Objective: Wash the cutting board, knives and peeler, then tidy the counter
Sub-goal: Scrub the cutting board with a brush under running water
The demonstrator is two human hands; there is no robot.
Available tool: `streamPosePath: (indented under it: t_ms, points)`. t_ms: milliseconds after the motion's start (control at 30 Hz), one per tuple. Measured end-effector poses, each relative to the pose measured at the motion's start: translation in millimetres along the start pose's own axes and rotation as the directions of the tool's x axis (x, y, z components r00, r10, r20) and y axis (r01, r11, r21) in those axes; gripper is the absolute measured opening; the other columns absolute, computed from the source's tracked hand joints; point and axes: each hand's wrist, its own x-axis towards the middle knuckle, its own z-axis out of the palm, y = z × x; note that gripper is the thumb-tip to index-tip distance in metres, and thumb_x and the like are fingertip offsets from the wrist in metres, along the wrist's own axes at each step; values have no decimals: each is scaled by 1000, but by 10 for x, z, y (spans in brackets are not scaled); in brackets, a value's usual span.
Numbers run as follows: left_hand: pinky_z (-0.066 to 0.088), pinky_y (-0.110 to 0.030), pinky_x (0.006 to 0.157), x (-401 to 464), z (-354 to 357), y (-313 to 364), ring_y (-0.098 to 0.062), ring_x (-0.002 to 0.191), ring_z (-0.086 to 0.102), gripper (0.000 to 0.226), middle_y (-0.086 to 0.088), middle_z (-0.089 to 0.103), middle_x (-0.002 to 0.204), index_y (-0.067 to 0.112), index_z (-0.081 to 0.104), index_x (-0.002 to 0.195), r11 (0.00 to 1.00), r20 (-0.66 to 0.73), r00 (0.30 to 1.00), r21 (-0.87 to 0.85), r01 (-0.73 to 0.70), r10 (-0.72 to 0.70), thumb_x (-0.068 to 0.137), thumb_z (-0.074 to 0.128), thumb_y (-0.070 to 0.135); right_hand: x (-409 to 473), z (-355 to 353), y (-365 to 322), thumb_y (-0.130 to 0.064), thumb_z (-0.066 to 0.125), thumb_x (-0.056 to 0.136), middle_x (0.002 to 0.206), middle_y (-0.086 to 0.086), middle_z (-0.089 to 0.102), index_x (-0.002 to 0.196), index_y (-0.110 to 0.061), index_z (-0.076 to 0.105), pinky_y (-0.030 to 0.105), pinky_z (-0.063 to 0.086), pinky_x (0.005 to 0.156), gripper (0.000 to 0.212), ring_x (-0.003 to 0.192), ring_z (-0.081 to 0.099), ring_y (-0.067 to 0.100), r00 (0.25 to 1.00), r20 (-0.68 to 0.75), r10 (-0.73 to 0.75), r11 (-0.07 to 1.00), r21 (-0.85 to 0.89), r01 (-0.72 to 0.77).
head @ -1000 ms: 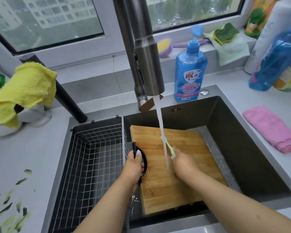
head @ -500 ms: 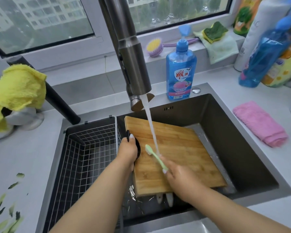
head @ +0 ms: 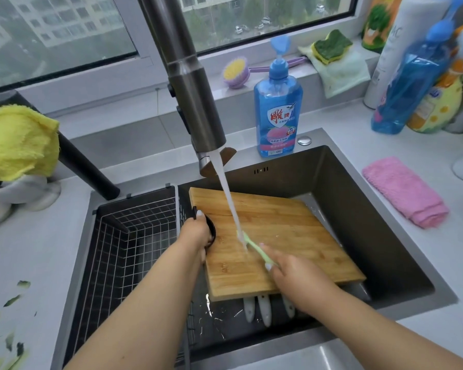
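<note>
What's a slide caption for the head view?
Left hand holds the cutting board in the sink; right hand scrubs it with a green brush under running water.

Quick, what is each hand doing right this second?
Left hand: grips the black handle at the cutting board's edge.
Right hand: holds a green brush on the board, under the running water.

The cutting board [head: 273, 241] hides all but 3 white handles [head: 263, 309].

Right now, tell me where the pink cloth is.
The pink cloth lies folded on the counter right of the sink, in front of the bottles.
</note>
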Motion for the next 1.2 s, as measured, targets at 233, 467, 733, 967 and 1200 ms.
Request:
streamPosePath:
  t_ms: [233,467,733,967,1200]
  points:
    - [52,-51,93,45,10,45,-24,71,50,43,-6,45,65,11,52,101,997,-3,998,-45,60,-60,101,33,50,-111,-71,147,-41,39,100,95,-6,70,136,-63,25,29,50,64,45,73,62,11,998,4,-58,997,-42,59]
    - [52,-49,94,32,17,102,-25,82,52,48,-7,46,70,11,43,75,990,-18,991,-56,130,-131,100,35,52,-391,15,59,-37,44,100,114,-29,53,136,-57,36,12,41,89,42,105,50,-6,956,71,-286,958,37,284]
    - [52,-51,93,38,11,114,-29,90,61,48,-11,60,88,9,45,81,982,15,985,-82,172,-171,98,38,53,-312,-25,54,-34,44,100,83,-27,50,131,-62,30,15,41,72,43,80,49,-3,950,26,-312,950,31,311]
    - [51,-51,93,13,-9,101,-30,100,65,48,-12,64,101,9,45,82,979,3,982,-83,188,-188,98,40,54,-307,-228,426,-41,42,99,111,-16,65,135,-62,32,32,53,82,43,95,60,7,992,-61,-115,985,-134,106]
    - [50,-43,93,37,-17,84,-27,93,64,42,-18,62,124,6,50,119,988,14,992,-92,124,-123,102,39,43,-502,-219,430,-39,41,99,89,-12,63,131,-67,27,22,48,67,45,79,58,5,998,-47,-49,991,-130,42]
